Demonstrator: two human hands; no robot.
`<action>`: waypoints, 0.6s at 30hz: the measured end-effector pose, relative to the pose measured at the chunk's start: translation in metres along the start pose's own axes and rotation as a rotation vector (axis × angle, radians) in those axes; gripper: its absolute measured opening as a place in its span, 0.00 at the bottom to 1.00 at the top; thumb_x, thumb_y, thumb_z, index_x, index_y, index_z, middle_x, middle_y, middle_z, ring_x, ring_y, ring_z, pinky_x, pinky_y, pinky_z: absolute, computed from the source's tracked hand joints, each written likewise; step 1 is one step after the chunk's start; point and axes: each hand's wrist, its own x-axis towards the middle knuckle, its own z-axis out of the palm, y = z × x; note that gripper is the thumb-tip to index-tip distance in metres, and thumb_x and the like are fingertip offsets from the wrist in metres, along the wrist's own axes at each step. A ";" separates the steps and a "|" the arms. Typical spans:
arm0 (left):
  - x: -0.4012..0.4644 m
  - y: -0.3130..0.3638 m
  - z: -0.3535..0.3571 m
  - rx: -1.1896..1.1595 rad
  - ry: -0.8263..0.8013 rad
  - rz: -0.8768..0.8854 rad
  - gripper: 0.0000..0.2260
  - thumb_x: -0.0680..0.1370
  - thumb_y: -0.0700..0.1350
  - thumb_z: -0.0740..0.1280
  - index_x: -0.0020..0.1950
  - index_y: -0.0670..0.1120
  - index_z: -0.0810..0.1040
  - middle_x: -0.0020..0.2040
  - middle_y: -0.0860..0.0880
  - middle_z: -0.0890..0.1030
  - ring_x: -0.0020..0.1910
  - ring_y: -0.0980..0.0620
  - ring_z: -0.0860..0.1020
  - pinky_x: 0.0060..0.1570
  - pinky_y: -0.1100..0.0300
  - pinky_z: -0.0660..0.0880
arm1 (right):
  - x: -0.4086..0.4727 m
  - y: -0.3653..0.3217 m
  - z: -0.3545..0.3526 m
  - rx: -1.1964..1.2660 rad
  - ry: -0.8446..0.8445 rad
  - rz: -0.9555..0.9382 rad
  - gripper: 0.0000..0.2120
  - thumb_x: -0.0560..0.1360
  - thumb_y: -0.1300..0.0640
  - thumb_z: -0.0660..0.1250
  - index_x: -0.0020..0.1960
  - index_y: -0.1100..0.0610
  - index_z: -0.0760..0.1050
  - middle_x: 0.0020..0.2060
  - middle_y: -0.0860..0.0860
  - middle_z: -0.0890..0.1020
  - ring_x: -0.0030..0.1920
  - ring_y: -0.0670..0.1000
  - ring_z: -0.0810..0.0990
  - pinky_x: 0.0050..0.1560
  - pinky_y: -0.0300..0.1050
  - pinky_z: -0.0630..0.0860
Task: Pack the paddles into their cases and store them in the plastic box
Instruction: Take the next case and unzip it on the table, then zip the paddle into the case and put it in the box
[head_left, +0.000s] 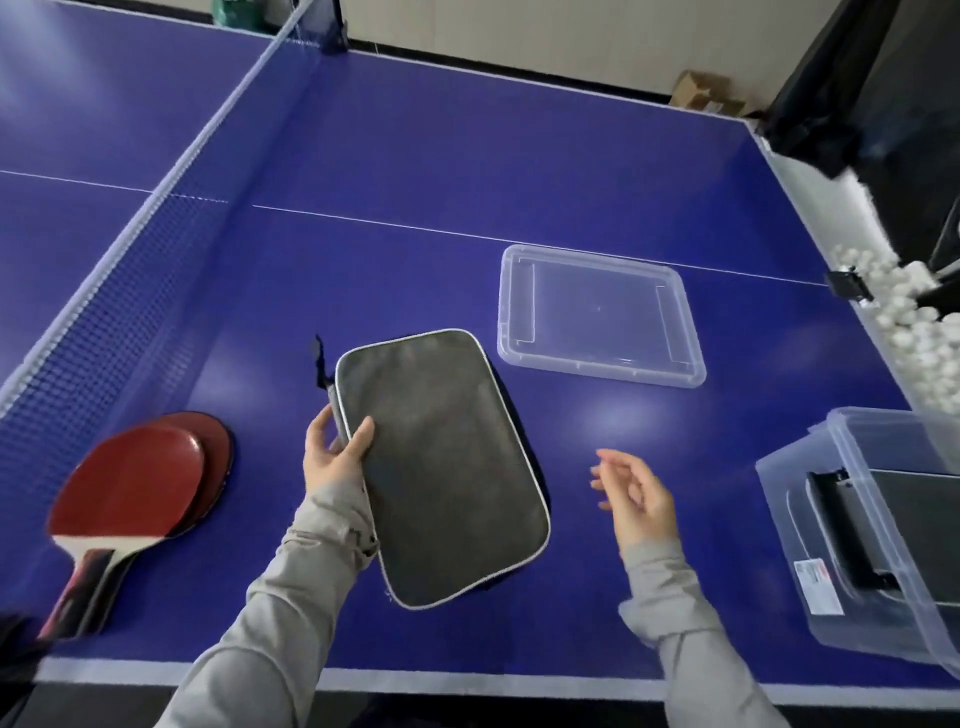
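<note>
Your left hand (335, 452) gripped the grey case (441, 467) by its edge; left of the case lay two red paddles (135, 483); right of it, your right hand (636, 499) hung loosely open, empty.

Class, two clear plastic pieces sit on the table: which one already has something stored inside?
The deep plastic box at the right edge holds a dark item; the flat lid beyond the grey case holds nothing.

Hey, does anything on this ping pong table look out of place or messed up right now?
Nothing looks damaged or spilled. The box lid lies off the plastic box, which sits at the table's right edge. The two paddles lie stacked and uncased on the left, while the left hand holds the grey case.
</note>
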 end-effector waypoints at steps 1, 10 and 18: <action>0.003 0.001 -0.003 0.020 -0.083 -0.026 0.18 0.73 0.42 0.72 0.59 0.55 0.73 0.41 0.50 0.84 0.36 0.52 0.82 0.38 0.56 0.79 | 0.006 0.001 0.002 0.016 -0.075 0.057 0.08 0.77 0.62 0.62 0.47 0.50 0.77 0.40 0.49 0.81 0.35 0.39 0.80 0.35 0.33 0.76; 0.002 0.002 -0.003 0.164 -0.329 -0.117 0.21 0.75 0.43 0.69 0.67 0.47 0.70 0.50 0.42 0.82 0.45 0.45 0.80 0.53 0.47 0.77 | -0.017 -0.001 0.039 0.150 -0.315 0.249 0.12 0.78 0.60 0.60 0.40 0.59 0.80 0.32 0.46 0.83 0.35 0.44 0.78 0.44 0.40 0.75; -0.083 -0.004 0.043 0.551 -0.461 -0.015 0.26 0.76 0.53 0.65 0.72 0.50 0.64 0.70 0.49 0.65 0.68 0.55 0.65 0.71 0.57 0.59 | -0.048 -0.037 0.047 -0.296 -0.041 -0.198 0.08 0.75 0.62 0.65 0.40 0.65 0.73 0.27 0.48 0.74 0.27 0.40 0.71 0.33 0.32 0.68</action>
